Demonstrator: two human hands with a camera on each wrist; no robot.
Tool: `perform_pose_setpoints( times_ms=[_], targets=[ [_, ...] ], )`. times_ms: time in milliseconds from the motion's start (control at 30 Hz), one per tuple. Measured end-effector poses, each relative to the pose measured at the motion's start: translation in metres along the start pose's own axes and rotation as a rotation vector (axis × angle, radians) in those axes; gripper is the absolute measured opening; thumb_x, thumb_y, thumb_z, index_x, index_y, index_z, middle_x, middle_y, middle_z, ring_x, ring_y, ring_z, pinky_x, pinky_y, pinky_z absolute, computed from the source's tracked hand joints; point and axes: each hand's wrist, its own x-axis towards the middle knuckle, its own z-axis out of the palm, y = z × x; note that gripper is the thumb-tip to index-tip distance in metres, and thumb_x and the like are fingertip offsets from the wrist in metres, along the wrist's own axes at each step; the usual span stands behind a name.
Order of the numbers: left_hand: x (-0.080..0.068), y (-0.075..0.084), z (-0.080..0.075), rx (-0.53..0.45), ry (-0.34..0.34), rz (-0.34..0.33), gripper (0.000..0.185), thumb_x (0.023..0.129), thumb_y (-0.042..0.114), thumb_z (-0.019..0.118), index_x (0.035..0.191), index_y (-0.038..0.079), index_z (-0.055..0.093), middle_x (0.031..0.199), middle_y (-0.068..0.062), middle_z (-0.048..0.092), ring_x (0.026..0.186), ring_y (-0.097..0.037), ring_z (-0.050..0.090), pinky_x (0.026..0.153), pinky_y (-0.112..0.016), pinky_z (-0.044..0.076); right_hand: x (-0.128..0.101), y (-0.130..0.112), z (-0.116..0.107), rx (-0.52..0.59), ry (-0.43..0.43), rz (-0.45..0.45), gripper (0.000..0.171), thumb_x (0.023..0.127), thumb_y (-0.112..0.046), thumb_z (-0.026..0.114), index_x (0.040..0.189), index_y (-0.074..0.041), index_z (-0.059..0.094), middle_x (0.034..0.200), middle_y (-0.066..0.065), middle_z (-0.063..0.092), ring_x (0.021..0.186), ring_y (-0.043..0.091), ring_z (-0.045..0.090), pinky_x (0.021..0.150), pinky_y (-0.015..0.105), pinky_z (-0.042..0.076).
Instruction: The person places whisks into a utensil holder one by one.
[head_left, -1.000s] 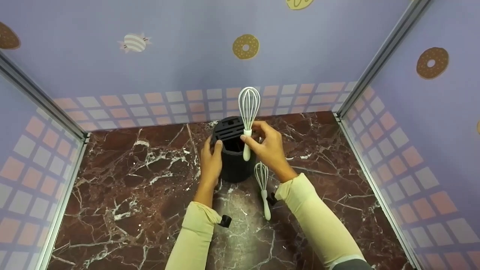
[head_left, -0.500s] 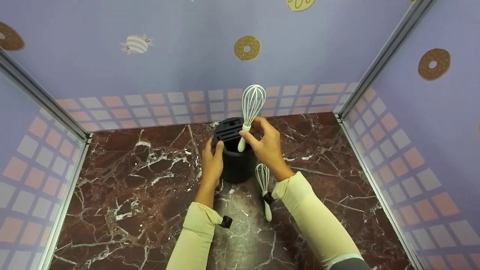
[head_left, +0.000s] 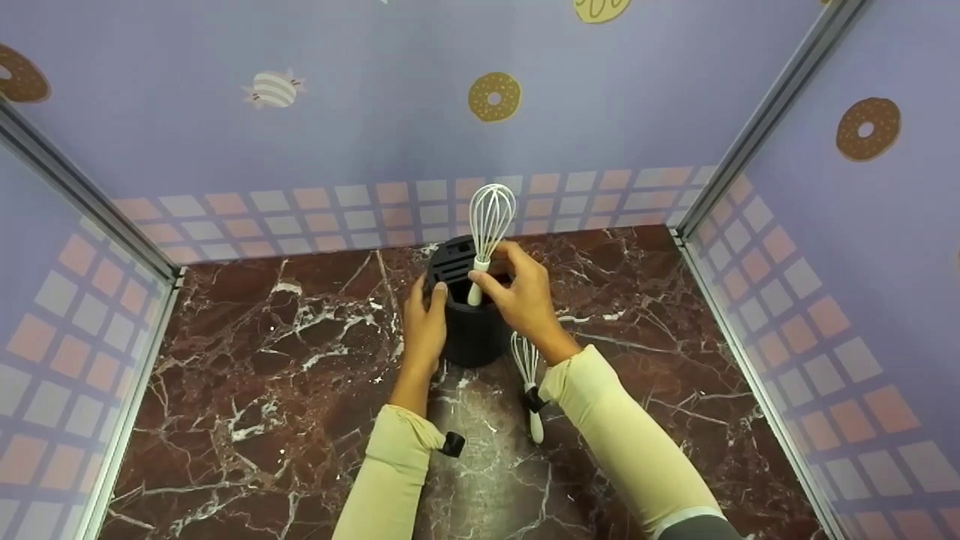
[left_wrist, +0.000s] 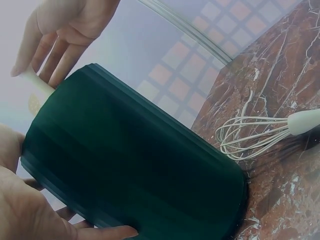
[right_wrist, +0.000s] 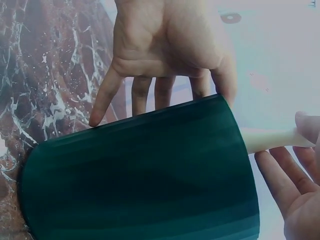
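A black round utensil holder (head_left: 472, 337) with a slotted top stands on the marble-patterned surface. My left hand (head_left: 424, 326) holds its left side, thumb at the rim; the right wrist view shows the fingers (right_wrist: 107, 97) spread along the wall. My right hand (head_left: 529, 296) pinches a white whisk (head_left: 475, 289) near the top of its handle, wires upward. The handle's lower end dips into the open front compartment and is hidden behind the rim in both wrist views. Close to the holder's right front lies a second white whisk (left_wrist: 304, 122), partly behind the right wrist's camera in the head view.
Printed wall panels (head_left: 337, 150) enclose the back and both sides, with grey metal strips (head_left: 739, 135) at the corners. The brown-red marbled surface (head_left: 262, 375) runs up to them. The holder stands near the back wall.
My right hand has lowered the whisk and shifted it left, so its handle tip passes from over the holder's front rim to inside the compartment. The left hand stays on the holder.
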Motion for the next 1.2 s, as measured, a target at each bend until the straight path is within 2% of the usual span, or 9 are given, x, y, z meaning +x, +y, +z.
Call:
perform_pose_setpoints(
  times_ms=[267,600,900,1200],
  targets=[
    [-0.0007,0.0,-0.0002,-0.001,0.009,0.009,0.062,0.105,0.049,0.049,0.159,0.02,0.037,0.159,-0.017,0.038,0.147,-0.035,0.037,0.12,-0.053,0.032,-0.0013,0.0053,0.0034,-0.02,-0.035,0.018,0.031,0.088,-0.021,0.082,0.112,-0.007,0.068,0.095,0.005,0.074,0.082,0.015,0.073,0.066,0.031,0.06],
    [-0.0012,-0.0007,-0.0008,0.016,0.011,0.032,0.062,0.105,0.047,0.049,0.159,0.018,0.038,0.159,-0.017,0.038,0.147,-0.037,0.036,0.12,-0.054,0.031,-0.0003,0.0059,0.0039,-0.063,-0.078,0.027,0.029,0.088,-0.022,0.083,0.106,-0.006,0.065,0.095,0.005,0.074,0.086,0.014,0.074,0.073,0.028,0.06],
    [-0.0012,-0.0003,-0.0004,0.032,0.024,0.028,0.061,0.105,0.046,0.049,0.158,0.019,0.039,0.159,-0.018,0.039,0.147,-0.037,0.037,0.12,-0.055,0.03,0.0026,0.0044,0.0034,-0.164,-0.103,0.019,0.033,0.085,-0.022,0.085,0.11,-0.009,0.066,0.095,0.004,0.077,0.088,0.015,0.073,0.08,0.034,0.058],
    [-0.0005,-0.0002,-0.0005,0.04,0.018,0.022,0.061,0.104,0.048,0.049,0.158,0.021,0.038,0.159,-0.016,0.039,0.147,-0.038,0.038,0.12,-0.056,0.03,0.003,0.0035,0.0046,-0.229,-0.101,0.045,0.033,0.083,-0.025,0.086,0.102,-0.007,0.066,0.094,0.006,0.074,0.089,0.018,0.071,0.081,0.036,0.056]
  ],
)
